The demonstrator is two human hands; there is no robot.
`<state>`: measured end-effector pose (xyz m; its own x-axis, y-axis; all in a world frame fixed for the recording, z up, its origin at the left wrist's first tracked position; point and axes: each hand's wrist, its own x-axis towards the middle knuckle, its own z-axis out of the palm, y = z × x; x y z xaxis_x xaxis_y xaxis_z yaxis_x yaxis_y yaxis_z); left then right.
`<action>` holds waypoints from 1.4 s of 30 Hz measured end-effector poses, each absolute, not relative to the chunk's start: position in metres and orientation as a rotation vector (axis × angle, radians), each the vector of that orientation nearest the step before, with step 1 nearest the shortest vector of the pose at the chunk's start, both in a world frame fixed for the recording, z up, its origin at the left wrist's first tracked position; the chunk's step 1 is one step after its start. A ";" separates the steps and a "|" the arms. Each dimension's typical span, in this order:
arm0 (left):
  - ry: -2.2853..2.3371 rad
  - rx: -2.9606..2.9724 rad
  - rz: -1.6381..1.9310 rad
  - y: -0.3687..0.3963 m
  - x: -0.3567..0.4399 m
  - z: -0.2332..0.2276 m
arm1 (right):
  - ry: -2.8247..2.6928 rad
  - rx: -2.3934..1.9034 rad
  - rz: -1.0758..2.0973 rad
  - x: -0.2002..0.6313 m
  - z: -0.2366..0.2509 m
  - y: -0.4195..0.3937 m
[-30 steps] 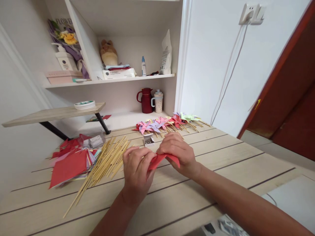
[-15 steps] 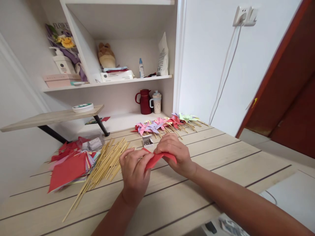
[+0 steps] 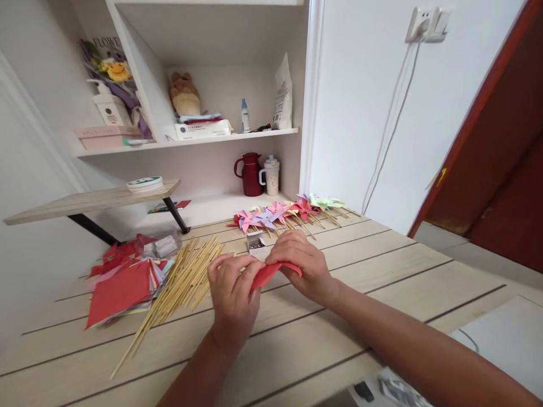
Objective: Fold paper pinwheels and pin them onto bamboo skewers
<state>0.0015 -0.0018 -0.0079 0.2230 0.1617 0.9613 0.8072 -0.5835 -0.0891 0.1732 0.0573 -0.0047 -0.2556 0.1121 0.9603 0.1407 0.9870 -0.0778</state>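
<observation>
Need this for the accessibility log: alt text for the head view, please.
Two bare hands, left hand and right hand, hold a folded red paper over a wooden table. Bamboo sticks and a coloured paper stack lie left; finished pinwheels line the far edge.

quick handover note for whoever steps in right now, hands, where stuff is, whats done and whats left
Left hand and right hand both pinch one folded red paper just above the table.
Bamboo sticks lie left of the hands, with a stack of coloured paper squares beyond them.
A small open box sits just behind the hands.
Done: a row of finished pinwheels at the back.
Left: this red piece is folded but has no stick; many sticks and squares remain unused.
</observation>
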 end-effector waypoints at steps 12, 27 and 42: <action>-1.347 -1.997 -1.838 0.016 0.005 -0.025 | -1.629 -0.697 0.901 0.164 -0.015 0.066; -1.713 -2.203 -2.040 0.024 0.000 -0.027 | -1.233 -0.718 1.462 0.164 -0.021 0.078; -1.358 -2.022 -1.602 0.012 -0.026 -0.016 | -1.204 -0.857 1.299 0.181 -0.034 0.100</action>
